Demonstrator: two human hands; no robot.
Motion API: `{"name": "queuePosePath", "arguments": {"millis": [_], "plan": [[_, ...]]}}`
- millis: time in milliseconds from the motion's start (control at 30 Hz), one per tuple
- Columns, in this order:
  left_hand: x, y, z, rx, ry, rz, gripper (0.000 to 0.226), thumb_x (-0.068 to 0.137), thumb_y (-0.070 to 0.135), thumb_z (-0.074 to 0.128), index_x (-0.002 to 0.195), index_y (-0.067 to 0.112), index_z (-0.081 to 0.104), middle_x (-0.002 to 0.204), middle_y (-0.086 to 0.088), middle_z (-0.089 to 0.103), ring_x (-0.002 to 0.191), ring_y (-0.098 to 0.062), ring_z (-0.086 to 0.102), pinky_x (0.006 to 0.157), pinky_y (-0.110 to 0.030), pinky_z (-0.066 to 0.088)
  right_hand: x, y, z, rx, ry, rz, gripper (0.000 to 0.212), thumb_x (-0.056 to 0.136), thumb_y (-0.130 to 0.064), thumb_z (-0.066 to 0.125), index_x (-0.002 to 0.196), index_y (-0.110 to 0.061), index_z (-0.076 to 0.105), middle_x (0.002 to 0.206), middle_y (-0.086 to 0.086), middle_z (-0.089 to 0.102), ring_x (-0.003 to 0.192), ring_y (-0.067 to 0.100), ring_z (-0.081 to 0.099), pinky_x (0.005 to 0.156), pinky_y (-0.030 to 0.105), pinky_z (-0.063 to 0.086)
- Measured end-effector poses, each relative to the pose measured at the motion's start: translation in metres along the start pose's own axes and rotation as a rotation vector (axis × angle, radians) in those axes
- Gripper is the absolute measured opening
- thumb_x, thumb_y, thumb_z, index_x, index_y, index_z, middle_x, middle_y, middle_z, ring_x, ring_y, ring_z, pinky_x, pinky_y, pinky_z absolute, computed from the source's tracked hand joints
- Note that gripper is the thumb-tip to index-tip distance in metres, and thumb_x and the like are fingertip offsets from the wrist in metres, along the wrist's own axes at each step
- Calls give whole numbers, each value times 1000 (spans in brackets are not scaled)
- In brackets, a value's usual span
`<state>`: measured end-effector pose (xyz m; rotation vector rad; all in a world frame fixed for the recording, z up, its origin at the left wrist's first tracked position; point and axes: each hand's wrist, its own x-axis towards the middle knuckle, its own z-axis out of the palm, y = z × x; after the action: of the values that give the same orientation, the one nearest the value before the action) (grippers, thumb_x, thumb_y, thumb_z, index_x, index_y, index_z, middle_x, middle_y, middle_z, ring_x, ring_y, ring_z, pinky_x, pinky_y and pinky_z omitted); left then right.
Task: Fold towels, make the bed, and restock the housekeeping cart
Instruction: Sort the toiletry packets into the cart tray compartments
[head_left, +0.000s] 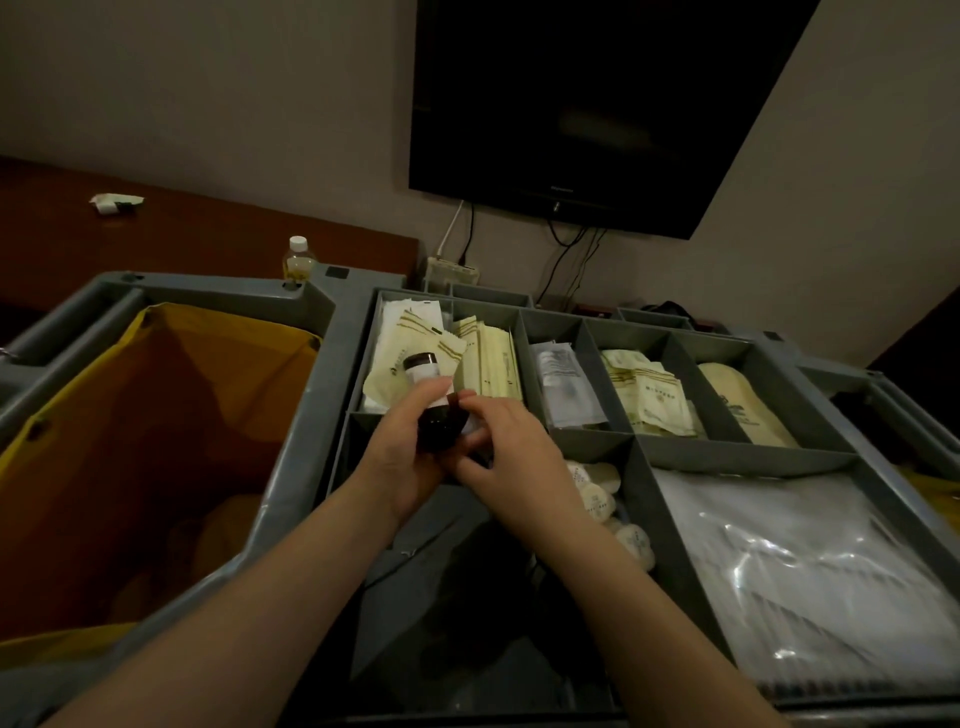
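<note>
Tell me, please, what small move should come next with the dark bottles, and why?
Probably lower the dark bottles into the front compartment beneath them, beside the white wrapped items. The left hand and right hand both grip them above it, and the back compartments already hold packets.

Dim room, wall-mounted television (587, 104), wooden desk (208, 234)

Bare left forearm (280, 582), bare right forearm (618, 592)

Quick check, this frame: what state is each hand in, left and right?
Left hand: grips a small dark brown bottle.
Right hand: fingers curled onto the same bottle, pinching its side.
</note>
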<state>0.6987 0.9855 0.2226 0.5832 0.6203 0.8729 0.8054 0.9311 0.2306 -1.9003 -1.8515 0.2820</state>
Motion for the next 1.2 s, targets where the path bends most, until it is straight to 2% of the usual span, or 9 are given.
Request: {"name": "queuePosePath", "arguments": {"millis": [100,267,367,500,700,800,933,1067,1200], "plan": [[0,2,-2,-159,-33,-15,60,72,32,58,125,5,50,93,-10,64,76,-23,70,63,-40,58,-1,0,-2,102,5,46,53,88,-33,63,136,-28,41,132,-8,46,118,10,46,97,25,39],[-1,9,-3,-376,-74,-10,39,84,25,54,121,15,49,94,-12,67,80,-26,71,70,-35,57,-3,2,-9,403,-55,113,40,88,-32,64,126,-29,51,107,-13,56,94,3,54,72,7,42],[-3,11,-3,-365,-83,-19,47,75,24,58,121,17,50,101,-14,68,88,-28,70,54,-27,58,-5,4,-9,376,-27,108,31,90,-33,61,119,-28,54,97,-16,56,90,5,56,74,16,47],[-1,10,-6,-231,-130,6,60,74,25,54,133,16,45,117,-16,66,107,-29,64,61,-30,59,-1,4,-16,156,-71,45,34,89,-24,63,120,-25,50,110,-9,57,100,9,55,87,30,49],[-2,18,-9,-379,-164,-20,47,76,21,49,121,7,52,113,-17,67,98,-25,68,70,-26,59,3,-2,-18,40,-74,17,54,85,-22,62,132,-30,38,113,-5,59,98,16,58,83,35,51],[1,23,-12,-442,25,63,23,85,14,48,108,8,51,100,-13,72,97,-22,66,78,-20,51,-2,3,-25,306,-12,140,64,84,-22,67,136,-37,34,94,-17,56,88,4,60,79,27,55],[0,23,-11,-463,154,87,11,90,11,47,99,7,52,85,-7,74,88,-16,66,71,-18,49,-11,13,-37,601,63,176,78,80,-12,71,133,-51,28,99,-17,52,85,10,64,73,25,57],[0,20,-9,-398,65,39,23,88,12,47,108,5,56,90,-5,73,75,-11,67,60,-15,50,-17,17,-33,672,131,155,48,88,-18,64,115,-51,42,100,-19,51,82,-1,62,66,16,53],[0,18,-9,-302,59,109,28,89,7,44,117,10,48,96,-7,71,76,-13,65,53,-18,52,-20,25,-26,429,123,151,32,91,-34,57,122,-37,47,96,-22,52,89,0,58,73,20,51]]}}
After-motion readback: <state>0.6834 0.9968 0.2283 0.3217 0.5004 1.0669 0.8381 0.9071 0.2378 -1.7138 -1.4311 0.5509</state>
